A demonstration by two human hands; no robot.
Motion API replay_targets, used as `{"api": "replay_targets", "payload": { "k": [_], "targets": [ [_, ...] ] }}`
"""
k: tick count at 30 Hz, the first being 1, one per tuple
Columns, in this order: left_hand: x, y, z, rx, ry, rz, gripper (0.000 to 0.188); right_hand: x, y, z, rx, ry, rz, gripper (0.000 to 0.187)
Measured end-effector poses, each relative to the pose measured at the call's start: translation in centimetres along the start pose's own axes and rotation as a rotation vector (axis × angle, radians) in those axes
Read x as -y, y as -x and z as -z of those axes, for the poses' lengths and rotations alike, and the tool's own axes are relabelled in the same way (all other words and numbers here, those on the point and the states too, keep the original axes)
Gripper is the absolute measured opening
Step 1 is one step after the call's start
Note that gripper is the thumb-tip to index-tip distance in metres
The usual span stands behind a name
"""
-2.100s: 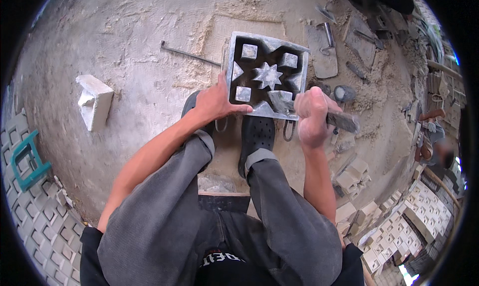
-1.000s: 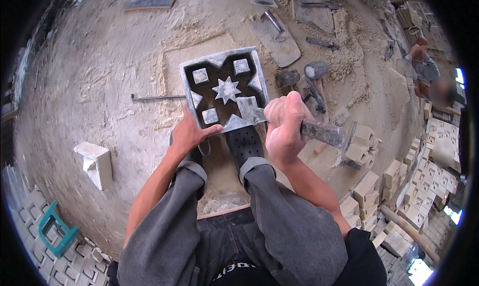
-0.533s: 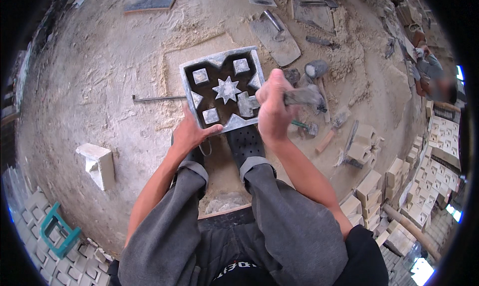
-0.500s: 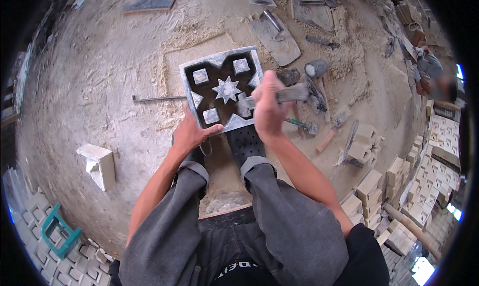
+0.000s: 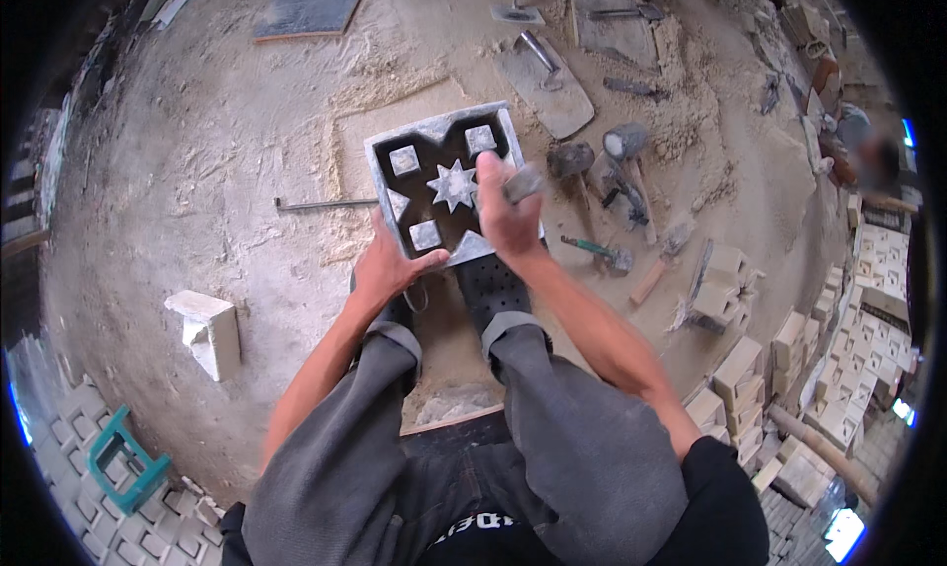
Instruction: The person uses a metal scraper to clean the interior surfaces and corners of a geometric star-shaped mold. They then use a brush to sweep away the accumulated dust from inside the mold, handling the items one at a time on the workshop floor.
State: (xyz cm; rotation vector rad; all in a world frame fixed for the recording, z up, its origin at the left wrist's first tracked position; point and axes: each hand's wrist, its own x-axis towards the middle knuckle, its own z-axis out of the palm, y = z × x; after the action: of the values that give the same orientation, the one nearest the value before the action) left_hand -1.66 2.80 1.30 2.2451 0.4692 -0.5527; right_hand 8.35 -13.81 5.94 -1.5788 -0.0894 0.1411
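Over my feet is a square grey metal mould (image 5: pixel 453 187), tilted up, with an eight-pointed star in its middle, square blocks near its corners and pointed pieces along its sides. My left hand (image 5: pixel 385 267) grips its near left corner, the thumb over the rim. My right hand (image 5: pixel 510 221), slightly blurred, is closed round a short grey brush-like tool (image 5: pixel 524 183) at the mould's right side. The tool's grey handle end sticks out past my fingers; its working end is hidden by the hand.
A thin metal rod (image 5: pixel 326 205) lies left of the mould, a pale broken block (image 5: pixel 207 331) nearer me. A trowel (image 5: pixel 548 87), mallets (image 5: pixel 625 141), a green-handled hammer (image 5: pixel 617 260) and a wooden-handled brush (image 5: pixel 649 278) lie right. Cast blocks (image 5: pixel 735 374) are stacked lower right; a person (image 5: pixel 858 137) sits beyond.
My right hand has moved left over the mould's right side, and the tool has turned so its broad end no longer shows. My left hand keeps its hold on the mould.
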Motion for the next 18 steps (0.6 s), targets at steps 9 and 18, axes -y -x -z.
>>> {"api": "replay_targets", "payload": {
  "k": [9, 18],
  "targets": [
    [1.2, 0.2, -1.0, -0.098, -0.024, 0.003, 0.111, 8.1, -1.5, 5.9, 0.101, -0.537, 0.121, 0.047],
    [3.4, 2.0, -2.3, -0.137, 0.073, -0.047, 0.065, 11.4, -3.5, 6.8, 0.245, -0.415, 0.367, 0.049]
  ]
}}
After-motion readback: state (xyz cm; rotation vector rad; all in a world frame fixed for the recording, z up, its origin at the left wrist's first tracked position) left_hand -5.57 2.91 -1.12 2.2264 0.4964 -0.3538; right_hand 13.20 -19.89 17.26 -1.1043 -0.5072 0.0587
